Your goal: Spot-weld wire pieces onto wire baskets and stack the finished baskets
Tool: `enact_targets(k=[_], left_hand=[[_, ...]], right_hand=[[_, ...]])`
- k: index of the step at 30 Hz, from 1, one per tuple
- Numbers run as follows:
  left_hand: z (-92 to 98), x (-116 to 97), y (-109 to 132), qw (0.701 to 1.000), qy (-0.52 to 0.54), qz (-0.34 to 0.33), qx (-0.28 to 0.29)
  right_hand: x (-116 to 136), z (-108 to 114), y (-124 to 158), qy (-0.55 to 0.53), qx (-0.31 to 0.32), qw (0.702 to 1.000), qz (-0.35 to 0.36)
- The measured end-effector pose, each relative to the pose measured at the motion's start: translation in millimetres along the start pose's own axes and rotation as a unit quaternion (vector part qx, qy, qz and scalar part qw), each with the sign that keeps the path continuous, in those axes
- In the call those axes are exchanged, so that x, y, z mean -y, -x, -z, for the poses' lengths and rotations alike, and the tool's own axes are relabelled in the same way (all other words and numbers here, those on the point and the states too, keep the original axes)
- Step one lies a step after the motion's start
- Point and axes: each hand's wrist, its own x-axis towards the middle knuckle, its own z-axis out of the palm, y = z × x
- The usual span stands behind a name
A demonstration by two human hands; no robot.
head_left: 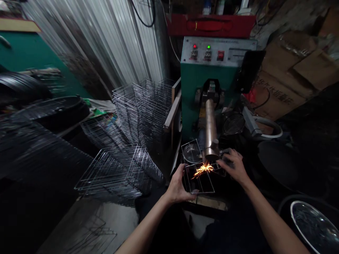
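Observation:
My left hand [177,185] grips the left side of a small wire frame [205,192], thumb and fingers closed around its edge. The frame is made of thin metal rods and is tilted under the copper-coloured arm [210,127] of a green spot welder [192,91]. Orange sparks [204,168] burst where the arm's tip meets the wire. To the right of the sparks, my right hand [234,164] has its fingers pinched close to the tip. What they pinch is too dark to make out.
Stacks of wire frames [137,109] stand left of the welder, with more wire racks [113,173] nearer me. Cardboard boxes [280,88] lean at the right. A dark round tub [280,165] and a shiny-rimmed round container [315,225] sit on the right side.

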Motion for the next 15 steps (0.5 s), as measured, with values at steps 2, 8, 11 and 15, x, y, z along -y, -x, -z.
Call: enact_targets(k=[2, 8, 11, 15], left_hand=[[0.6, -1.3, 0.0, 1.0, -0.004, 0.001, 0.005], [3.8, -1.2, -0.5, 1.0, -0.016, 0.0, 0.01], [4.9, 2.3, -1.8, 1.0, -0.018, -0.007, 0.011], [5.5, -1.2, -3.7, 1.0, -0.003, -0.016, 0.011]], right_hand=[[0.0, 0.9, -0.1, -0.01, 0.005, 1.0, -0.003], [-20.4, 4.3, 2.8, -0.106, -0.008, 0.993, -0.043], [-40.6, 6.4, 6.3, -0.19, -0.033, 0.973, -0.125], [-50.9, 9.6, 9.1, -0.247, -0.048, 0.948, -0.195]])
